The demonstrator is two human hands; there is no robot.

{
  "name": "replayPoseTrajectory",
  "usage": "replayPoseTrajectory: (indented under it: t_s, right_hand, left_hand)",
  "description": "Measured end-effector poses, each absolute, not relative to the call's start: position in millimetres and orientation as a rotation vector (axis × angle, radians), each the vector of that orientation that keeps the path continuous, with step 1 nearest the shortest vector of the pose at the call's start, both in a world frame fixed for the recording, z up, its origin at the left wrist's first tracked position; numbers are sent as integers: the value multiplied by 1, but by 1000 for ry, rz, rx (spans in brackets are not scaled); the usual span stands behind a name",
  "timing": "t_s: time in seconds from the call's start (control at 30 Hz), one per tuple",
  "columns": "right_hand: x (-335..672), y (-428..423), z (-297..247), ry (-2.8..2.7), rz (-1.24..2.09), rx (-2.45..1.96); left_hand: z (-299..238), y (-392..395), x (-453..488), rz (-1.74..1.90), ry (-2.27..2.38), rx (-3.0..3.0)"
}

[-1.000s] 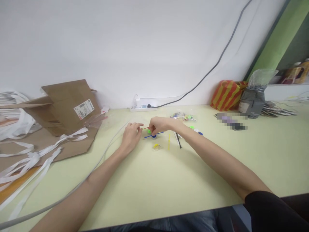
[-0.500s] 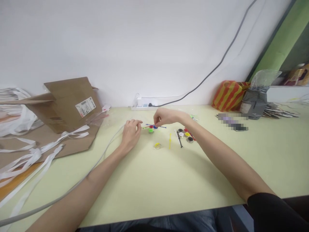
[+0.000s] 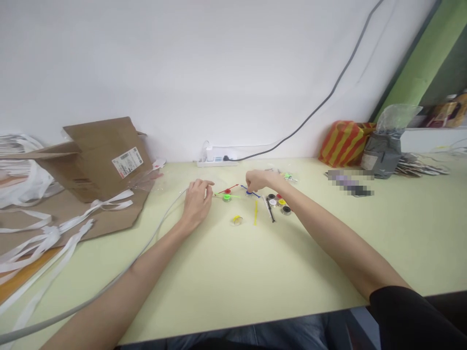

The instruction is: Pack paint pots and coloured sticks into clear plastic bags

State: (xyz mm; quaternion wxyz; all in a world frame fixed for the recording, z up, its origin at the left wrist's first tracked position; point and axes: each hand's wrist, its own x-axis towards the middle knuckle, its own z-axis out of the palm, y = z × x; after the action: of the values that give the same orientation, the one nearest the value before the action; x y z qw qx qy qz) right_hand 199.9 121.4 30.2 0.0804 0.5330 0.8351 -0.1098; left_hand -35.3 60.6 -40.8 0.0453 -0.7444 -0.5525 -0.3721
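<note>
My left hand rests on the pale yellow table, fingers curled, pinching the end of a thin green stick with a green spool on it. A red stick with a red spool lies just behind it. My right hand is closed in a pinch on a blue stick with a blue spool. A yellow spool, a yellow stick and a black stick lie in front of it. Several small coloured spools sit right of the hand.
A torn cardboard box and white straps lie at the left. A grey cable runs along my left arm. A white power strip sits at the wall. A striped bag and a grey pouch stand at the back right.
My right hand has moved right with the blue stick and spool, away from the green and red ones. My left hand has stayed in place.
</note>
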Motion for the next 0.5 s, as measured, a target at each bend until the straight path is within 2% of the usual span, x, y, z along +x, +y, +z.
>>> replayPoseTrajectory:
  t_s: [0.5]
  right_hand:
    - [188, 109, 43, 2542, -291, 1659]
  left_hand:
    - [-41, 60, -36, -1128, -1676, -2292]
